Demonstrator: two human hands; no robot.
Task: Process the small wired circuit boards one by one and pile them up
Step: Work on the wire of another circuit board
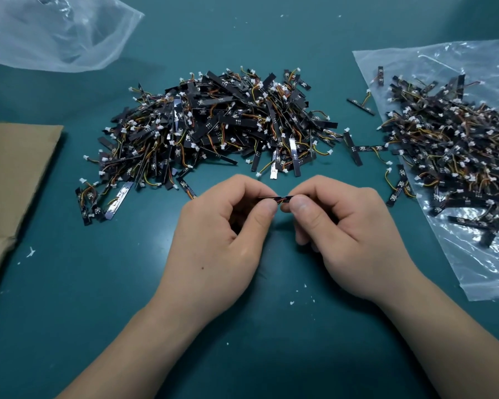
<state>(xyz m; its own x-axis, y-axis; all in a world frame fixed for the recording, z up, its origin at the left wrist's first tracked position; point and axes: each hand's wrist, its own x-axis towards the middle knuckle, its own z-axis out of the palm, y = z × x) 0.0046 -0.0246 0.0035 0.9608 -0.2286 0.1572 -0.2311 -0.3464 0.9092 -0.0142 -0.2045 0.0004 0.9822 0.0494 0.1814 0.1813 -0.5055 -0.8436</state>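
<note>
Board (269,198), at centre, pinched at both ends between curled thumbs and fingers of my left hand (213,237) and right hand (346,234); big pile (213,131) lies at 12 o'clock, a loaded bag (490,272) at 2 o'clock.

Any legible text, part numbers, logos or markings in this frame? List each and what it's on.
Nothing legible.
Middle pile of black wired circuit board strips: tiny white marks, too small and blurred to read.
Right pile of strips on the clear plastic bag: same, unreadable.
Single strip pinched between left hand and right hand: edge-on, no marking shows.
Brown cardboard sheet, crumpled clear bag top left: no print visible.
</note>
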